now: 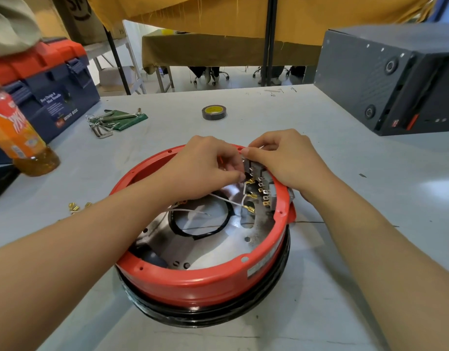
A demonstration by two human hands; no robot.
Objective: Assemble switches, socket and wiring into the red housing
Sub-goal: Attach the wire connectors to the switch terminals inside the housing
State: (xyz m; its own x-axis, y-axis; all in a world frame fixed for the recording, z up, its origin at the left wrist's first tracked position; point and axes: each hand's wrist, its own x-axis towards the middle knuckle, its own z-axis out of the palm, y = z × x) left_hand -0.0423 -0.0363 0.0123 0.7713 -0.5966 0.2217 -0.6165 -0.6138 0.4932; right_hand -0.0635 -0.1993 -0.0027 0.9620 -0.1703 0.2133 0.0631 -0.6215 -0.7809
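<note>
The round red housing (205,282) lies open side up on the grey table, on a black ring. Grey switch bodies (256,171) with brass terminals (265,196) line its far right inner wall. My left hand (208,163) reaches in over the far rim and pinches a white wire (244,191) by its upper end, beside a terminal. My right hand (286,160) curls over the rim and grips the switch block from outside. More white wires (190,211) with brass spade connectors (248,209) and a black cable loop (223,224) lie on the metal floor inside.
Loose brass connectors (74,207) lie on the table at the left. An orange drink bottle (20,138), a blue and red toolbox (48,82) and hex keys (109,120) stand at the far left. A tape roll (214,112) sits behind the housing, a black box (396,79) at the far right.
</note>
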